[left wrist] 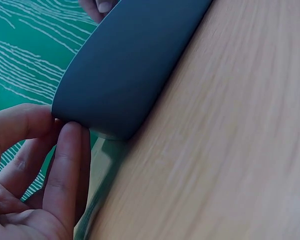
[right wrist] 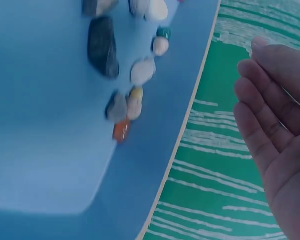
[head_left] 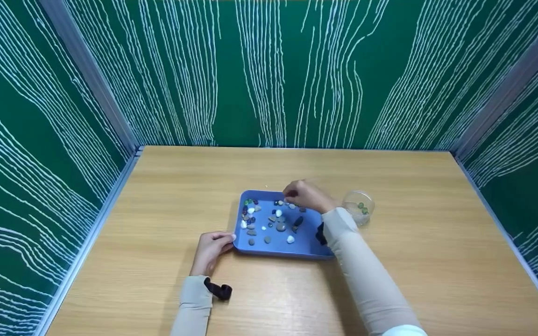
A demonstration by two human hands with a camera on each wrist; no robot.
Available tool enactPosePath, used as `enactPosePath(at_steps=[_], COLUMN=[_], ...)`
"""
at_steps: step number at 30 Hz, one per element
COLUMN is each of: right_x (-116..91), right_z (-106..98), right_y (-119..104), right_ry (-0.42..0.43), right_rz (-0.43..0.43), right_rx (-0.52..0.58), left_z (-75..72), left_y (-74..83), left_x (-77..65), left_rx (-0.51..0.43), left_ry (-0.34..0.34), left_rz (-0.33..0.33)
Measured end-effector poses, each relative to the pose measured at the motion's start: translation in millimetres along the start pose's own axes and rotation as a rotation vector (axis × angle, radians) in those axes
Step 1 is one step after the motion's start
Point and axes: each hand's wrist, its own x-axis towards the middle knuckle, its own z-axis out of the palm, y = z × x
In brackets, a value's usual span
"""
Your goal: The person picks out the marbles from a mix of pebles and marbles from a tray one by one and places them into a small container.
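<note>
Left hand (head_left: 214, 249) pinches near-left corner of blue rectangular plastic tray (head_left: 269, 252); right hand (head_left: 311, 195) is over its far rim, fingers bunched, can't tell if gripping anything.

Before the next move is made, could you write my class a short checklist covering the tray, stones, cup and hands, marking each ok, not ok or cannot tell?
1. Blue tray resting on the wooden table: ok.
2. Left hand on the tray: ok, it pinches the near-left corner.
3. Right hand empty: cannot tell; it is at the far rim, and its fingertips are unclear.
4. Stones inside the tray: ok for those in view.
5. Clear cup upright: ok, right of the tray, with green pieces showing.
6. Whole tray visible from above: not ok; the right sleeve hides part of its right end.
</note>
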Motion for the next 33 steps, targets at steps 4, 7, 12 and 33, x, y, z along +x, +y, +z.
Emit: enactPosePath(at_steps=[4,7,12,33], right_x=[6,10,17,34], right_z=[8,13,23,53], right_y=[-6,-11,-20,-38], right_ry=[-0.014,-0.026,-0.051,-0.123], right_rz=[-0.029,-0.043,-0.060,-0.179], right_rx=[-0.036,-0.069,-0.073,-0.103], left_z=[-0.4,-0.6,-1.3,0.4], left_y=[0.4,0.7,2.1,-0.4], left_x=[0.0,0.4,0.1,0.7], left_rx=[0.005,0.006,0.001,-0.015], left_ry=[0.003,0.006,-0.007,-0.008], left_rz=[-0.014,-0.017,-0.019,0.002])
